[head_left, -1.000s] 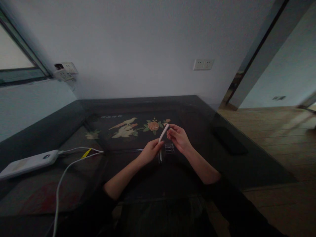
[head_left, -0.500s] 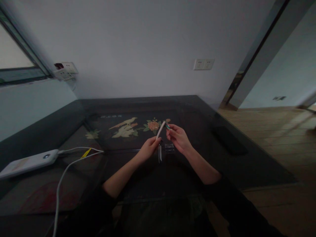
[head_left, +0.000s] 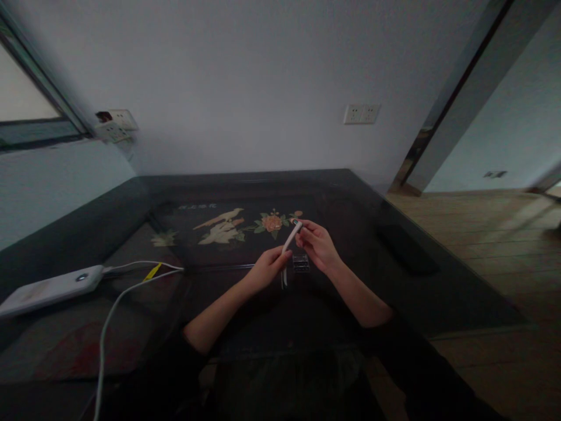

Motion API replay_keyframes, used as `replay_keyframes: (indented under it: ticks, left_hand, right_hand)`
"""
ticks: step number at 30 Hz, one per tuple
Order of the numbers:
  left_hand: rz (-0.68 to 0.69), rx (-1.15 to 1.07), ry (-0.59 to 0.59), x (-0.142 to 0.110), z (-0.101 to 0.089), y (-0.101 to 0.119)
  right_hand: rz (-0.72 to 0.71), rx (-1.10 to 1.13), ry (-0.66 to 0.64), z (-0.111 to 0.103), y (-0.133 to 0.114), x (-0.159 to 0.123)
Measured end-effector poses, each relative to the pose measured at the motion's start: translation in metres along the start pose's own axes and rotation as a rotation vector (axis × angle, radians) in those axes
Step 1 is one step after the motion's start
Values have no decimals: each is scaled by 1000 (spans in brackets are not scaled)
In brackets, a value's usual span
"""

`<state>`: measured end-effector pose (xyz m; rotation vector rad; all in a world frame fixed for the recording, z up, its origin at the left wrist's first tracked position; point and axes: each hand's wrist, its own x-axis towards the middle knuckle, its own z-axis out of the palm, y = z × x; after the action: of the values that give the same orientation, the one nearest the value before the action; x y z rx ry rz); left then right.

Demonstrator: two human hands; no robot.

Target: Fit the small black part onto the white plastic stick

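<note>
- While the left hand (head_left: 268,266) is pinching the strip (head_left: 290,238) — fingers closed — its tip is pointing to one o'clock.
- The right hand (head_left: 318,245) is bunching there; I cannot tell what it is gripping.
- A sideways push could be risking a slip.

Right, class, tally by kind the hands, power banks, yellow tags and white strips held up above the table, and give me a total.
Hands: 2
Power bank: 1
Yellow tag: 1
White strip: 1
Total: 5
</note>
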<state>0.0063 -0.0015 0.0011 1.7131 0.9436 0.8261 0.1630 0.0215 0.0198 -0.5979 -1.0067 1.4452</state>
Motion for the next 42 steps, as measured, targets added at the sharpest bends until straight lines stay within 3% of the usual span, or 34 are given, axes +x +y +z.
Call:
replay_keyframes:
  ticks: [12, 26, 36, 42]
  left_hand:
    - [-45, 17, 142, 7, -7, -8]
    - [-18, -51, -64, -1, 0, 0]
    - [-48, 27, 115, 6, -8, -6]
    - [-51, -58, 37, 4, -3, -7]
  right_hand:
    - [-14, -4, -15, -2, 2, 1]
    - [5, 27, -8, -3, 2, 2]
    - [-14, 23, -29, -3, 5, 2]
    - [-12, 24, -4, -4, 4, 2]
